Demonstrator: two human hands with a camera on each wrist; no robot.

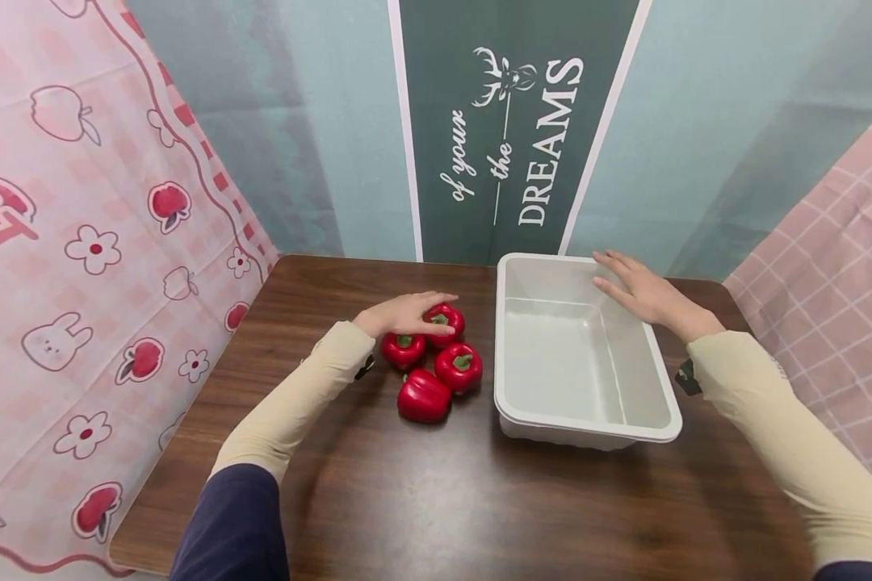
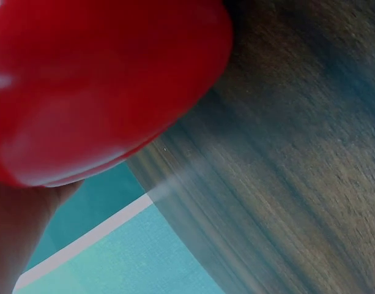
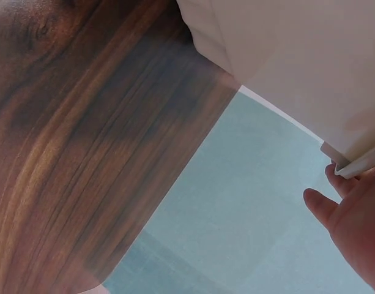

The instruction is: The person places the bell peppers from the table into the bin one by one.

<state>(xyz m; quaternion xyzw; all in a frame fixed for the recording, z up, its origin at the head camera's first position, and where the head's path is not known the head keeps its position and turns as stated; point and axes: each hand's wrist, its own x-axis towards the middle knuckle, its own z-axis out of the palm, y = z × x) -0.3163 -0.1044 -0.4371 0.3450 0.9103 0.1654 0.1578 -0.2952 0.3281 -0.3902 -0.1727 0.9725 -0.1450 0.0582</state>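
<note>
Several red bell peppers with green stems stand close together on the table, left of a white plastic bin [image 1: 555, 355]. My left hand [image 1: 400, 313] reaches over the rearmost bell pepper [image 1: 446, 332], its fingers extended behind the stem and its thumb across the front. Beside it, under that hand, is another bell pepper [image 1: 404, 355]; a third bell pepper [image 1: 458, 373] stands in front. Nearest me, one bell pepper [image 1: 423, 397] lies on its side. A bell pepper [image 2: 95, 86] fills much of the left wrist view. My right hand [image 1: 643, 294] rests at the bin's right rim, fingers extended.
The brown wooden table [image 1: 421, 500] carries all of this. A green and teal curtain with white lettering [image 1: 552, 145] hangs behind it. Pink patterned cloth [image 1: 102, 307] borders the left, and pink checked cloth [image 1: 836, 282] the right.
</note>
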